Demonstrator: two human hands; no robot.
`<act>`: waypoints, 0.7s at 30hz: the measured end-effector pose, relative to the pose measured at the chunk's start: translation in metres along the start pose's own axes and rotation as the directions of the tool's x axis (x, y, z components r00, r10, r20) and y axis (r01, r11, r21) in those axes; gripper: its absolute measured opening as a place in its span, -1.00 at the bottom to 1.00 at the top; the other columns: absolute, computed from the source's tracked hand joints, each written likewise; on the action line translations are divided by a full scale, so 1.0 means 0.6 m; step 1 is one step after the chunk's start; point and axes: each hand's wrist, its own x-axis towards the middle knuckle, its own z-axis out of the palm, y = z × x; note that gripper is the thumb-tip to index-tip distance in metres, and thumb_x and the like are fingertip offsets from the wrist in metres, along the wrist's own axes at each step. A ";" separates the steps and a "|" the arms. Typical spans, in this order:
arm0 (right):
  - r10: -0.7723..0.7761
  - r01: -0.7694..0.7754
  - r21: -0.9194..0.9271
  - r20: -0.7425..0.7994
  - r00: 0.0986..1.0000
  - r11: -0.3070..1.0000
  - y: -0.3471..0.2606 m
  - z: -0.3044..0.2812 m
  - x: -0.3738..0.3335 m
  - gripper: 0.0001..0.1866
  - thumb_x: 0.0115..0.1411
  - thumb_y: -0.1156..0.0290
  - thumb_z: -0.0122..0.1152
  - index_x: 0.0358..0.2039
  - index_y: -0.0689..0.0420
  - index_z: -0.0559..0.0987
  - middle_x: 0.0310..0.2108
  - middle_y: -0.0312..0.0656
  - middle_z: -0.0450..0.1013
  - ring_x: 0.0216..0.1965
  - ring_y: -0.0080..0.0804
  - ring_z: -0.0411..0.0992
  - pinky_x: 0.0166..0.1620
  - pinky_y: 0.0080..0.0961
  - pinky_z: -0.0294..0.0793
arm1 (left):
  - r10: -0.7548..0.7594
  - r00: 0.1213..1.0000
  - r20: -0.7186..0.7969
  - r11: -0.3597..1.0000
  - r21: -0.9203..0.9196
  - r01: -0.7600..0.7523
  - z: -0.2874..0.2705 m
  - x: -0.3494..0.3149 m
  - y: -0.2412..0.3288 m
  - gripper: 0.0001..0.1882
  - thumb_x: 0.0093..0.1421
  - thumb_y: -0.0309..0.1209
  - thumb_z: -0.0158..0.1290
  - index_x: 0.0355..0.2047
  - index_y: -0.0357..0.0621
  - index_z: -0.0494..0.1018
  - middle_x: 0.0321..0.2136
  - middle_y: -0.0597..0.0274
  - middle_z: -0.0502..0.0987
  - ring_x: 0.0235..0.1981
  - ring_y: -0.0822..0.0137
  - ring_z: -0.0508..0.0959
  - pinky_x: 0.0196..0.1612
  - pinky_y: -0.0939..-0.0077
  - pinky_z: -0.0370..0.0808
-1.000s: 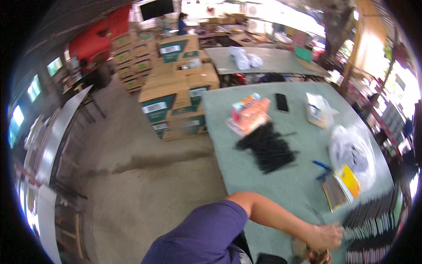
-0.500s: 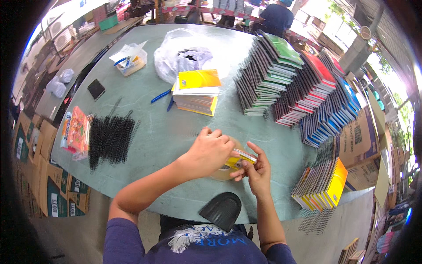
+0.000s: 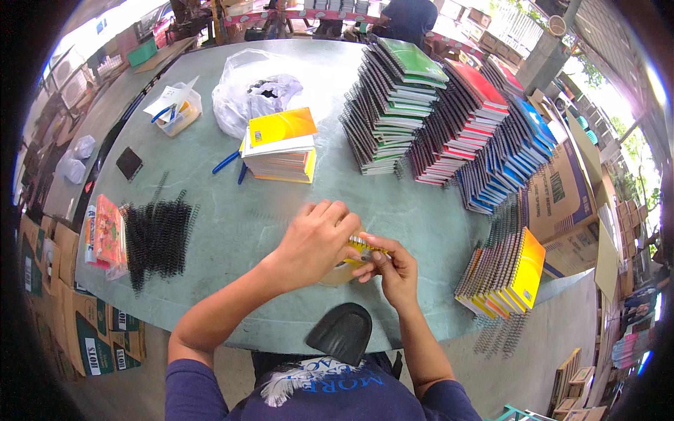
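Over the near middle of the table, my right hand pinches a small yellow-covered notebook by its right end. My left hand is closed at the notebook's left end, bent over its edge. A faint blurred streak, like a turning spiral coil, runs out left from its fingers; most of it is smeared. Beneath the hands lies a pale yellowish, translucent round thing, perhaps a tape roll, partly covered. A stack of unbound yellow-topped notebooks stands beyond my left hand. Loose black spiral coils lie in a heap further left.
Tall stacks of green, red and blue spiral notebooks fill the right side, with yellow spiral notebooks nearer. A plastic bag, a tub, blue-handled pliers and a black pad also lie about.
The view has swung slightly right, so the table's things sit further left. Both hands stay at the notebook, which looks more tilted and more covered by the fingers.
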 end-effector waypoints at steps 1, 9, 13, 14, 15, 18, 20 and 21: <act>-0.057 0.057 -0.012 0.009 0.998 0.998 -0.003 0.003 -0.002 -0.71 0.26 0.48 -0.02 -0.02 0.26 0.41 -0.05 -0.06 0.41 -0.41 -0.36 0.54 -0.44 -0.63 0.54 | -0.001 0.998 0.069 1.000 0.013 0.000 0.003 -0.003 -0.003 -0.74 0.07 -0.25 0.07 -0.31 -0.14 0.43 -0.42 0.20 0.45 -0.30 0.22 0.44 -0.24 0.30 0.31; -0.049 0.034 -0.176 -0.080 0.996 0.984 0.023 -0.007 -0.015 -0.75 0.25 0.49 0.00 -0.10 0.32 0.44 -0.26 -0.10 0.50 -0.39 -0.36 0.54 -0.34 -0.55 0.56 | -0.094 0.980 0.176 0.991 -0.078 0.109 0.011 0.007 0.010 -0.66 0.04 -0.21 0.08 -0.21 -0.12 0.41 -0.34 0.14 0.46 -0.29 0.19 0.46 -0.24 0.28 0.32; -0.053 0.034 -0.176 -0.106 0.993 0.984 0.017 -0.002 -0.016 -0.78 0.23 0.50 0.04 -0.15 0.33 0.47 -0.31 -0.15 0.51 -0.38 -0.47 0.51 -0.30 -0.58 0.52 | 0.045 0.985 0.166 0.990 -0.137 -0.022 0.027 0.005 0.004 -0.69 0.05 -0.26 0.08 -0.23 -0.13 0.45 -0.37 0.14 0.47 -0.28 0.17 0.46 -0.20 0.24 0.33; -0.087 0.058 -0.238 -0.114 0.990 0.970 0.019 -0.003 -0.016 -0.79 0.23 0.52 0.03 -0.16 0.33 0.48 -0.33 -0.16 0.51 -0.38 -0.49 0.51 -0.30 -0.60 0.52 | 0.052 0.991 0.125 0.986 -0.163 -0.031 0.029 0.011 0.015 -0.70 0.04 -0.28 0.09 -0.24 -0.15 0.46 -0.37 0.14 0.47 -0.26 0.16 0.46 -0.18 0.24 0.34; -0.121 0.081 -0.300 -0.118 0.986 0.951 0.023 -0.006 -0.016 -0.80 0.23 0.53 0.02 -0.17 0.34 0.49 -0.36 -0.18 0.51 -0.38 -0.50 0.51 -0.30 -0.61 0.52 | 0.056 0.995 0.082 0.981 -0.188 -0.040 0.031 0.016 0.024 -0.71 0.04 -0.30 0.09 -0.24 -0.16 0.46 -0.36 0.14 0.47 -0.24 0.15 0.46 -0.17 0.24 0.34; -0.168 0.086 -0.489 -0.126 0.978 0.868 0.027 -0.016 -0.020 -0.84 0.21 0.57 0.03 -0.24 0.35 0.52 -0.44 -0.19 0.51 -0.39 -0.55 0.50 -0.32 -0.63 0.51 | 0.103 0.986 0.128 0.965 -0.254 -0.068 0.058 0.013 0.033 -0.74 0.03 -0.35 0.09 -0.26 -0.19 0.47 -0.35 0.12 0.48 -0.25 0.13 0.47 -0.14 0.28 0.36; -0.192 0.087 -0.552 -0.136 0.972 0.829 0.034 -0.022 -0.023 -0.86 0.18 0.59 0.05 -0.29 0.35 0.54 -0.49 -0.21 0.51 -0.42 -0.58 0.48 -0.34 -0.63 0.48 | 0.148 0.979 0.138 0.939 -0.332 -0.095 0.065 0.014 0.032 -0.74 0.03 -0.38 0.09 -0.27 -0.22 0.46 -0.37 0.08 0.48 -0.25 0.11 0.46 -0.14 0.29 0.37; -0.207 0.094 -0.551 -0.146 0.967 0.829 0.042 -0.023 -0.026 -0.88 0.17 0.59 0.06 -0.32 0.35 0.54 -0.50 -0.21 0.51 -0.43 -0.59 0.47 -0.36 -0.63 0.47 | 0.171 0.974 0.147 0.923 -0.370 -0.106 0.065 0.014 0.033 -0.74 0.02 -0.39 0.09 -0.27 -0.24 0.46 -0.38 0.06 0.48 -0.25 0.09 0.46 -0.13 0.29 0.37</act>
